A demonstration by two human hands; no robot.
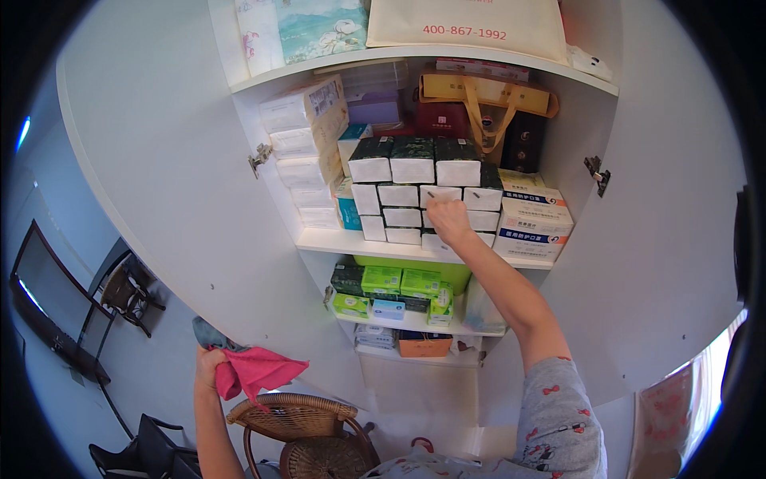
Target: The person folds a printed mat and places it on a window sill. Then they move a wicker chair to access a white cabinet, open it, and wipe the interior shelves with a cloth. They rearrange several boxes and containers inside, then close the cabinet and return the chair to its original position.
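My right hand [450, 220], its fingers curled, is against the white front of the stacked tissue packs [413, 168] on the middle cabinet shelf. It covers part of the lower rows, and whether it grips a pack cannot be told. At the lower left, my left hand [210, 366] holds a pink cloth [254, 370] and a grey-green cloth [212, 335], bunched together beside the open left cabinet door [161, 179]. Taller white tissue packs [299, 141] are piled left of the dark-topped ones, and white mask boxes [532, 221] stand to their right.
Green tissue packs [383, 279] lie on the shelf below, and an orange box [425, 347] is under them. A yellow gift bag [488, 96] stands behind the stack. A wicker chair [296, 413] is below my left hand. The right door [670, 227] stands open.
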